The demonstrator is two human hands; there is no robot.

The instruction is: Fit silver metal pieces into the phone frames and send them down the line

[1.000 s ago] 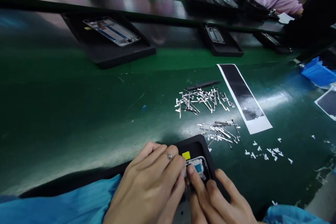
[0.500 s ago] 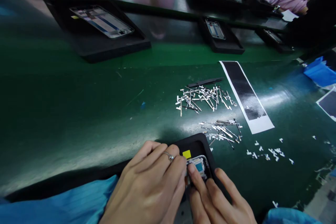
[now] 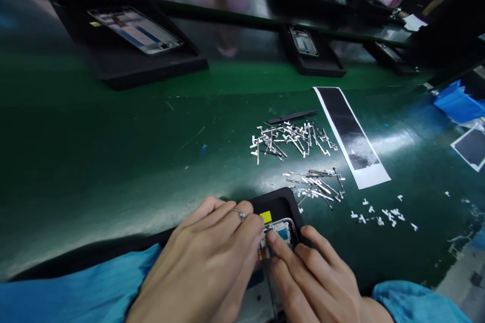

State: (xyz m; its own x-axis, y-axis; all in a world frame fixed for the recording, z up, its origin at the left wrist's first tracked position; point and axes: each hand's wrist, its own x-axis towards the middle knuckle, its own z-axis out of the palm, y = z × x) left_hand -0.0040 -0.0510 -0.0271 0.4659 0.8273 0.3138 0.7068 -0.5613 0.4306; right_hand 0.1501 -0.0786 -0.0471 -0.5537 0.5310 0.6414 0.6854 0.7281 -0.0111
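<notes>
An opened phone (image 3: 283,232) lies in a black foam tray (image 3: 275,199), with its inner parts, a teal patch and an orange flex strip showing. A yellow tab (image 3: 265,217) sticks out at its upper edge. My left hand (image 3: 212,257), with a ring, is over the phone's left side. Its fingers are curled and closed, and the fingertips and anything between them are hidden. My right hand (image 3: 314,277) grips the phone from the right. Its index fingertip presses on the inner parts near the top, close to the left fingers, and the little finger reaches the tray's edge.
Beyond my hands lie two piles of thin flex strips (image 3: 293,139), black tweezers (image 3: 291,117) and a black-and-white sheet (image 3: 348,131). Small white pieces (image 3: 392,217) are scattered rightward. Trays with phones (image 3: 136,30) stand along the back. A blue bag (image 3: 460,101) sits right. People in pink sleeves work opposite.
The view has shifted slightly, so the table's things appear a little further left. My hands stay at the phone, and more of its lower part shows between them. A person opposite has stretched out an arm.
</notes>
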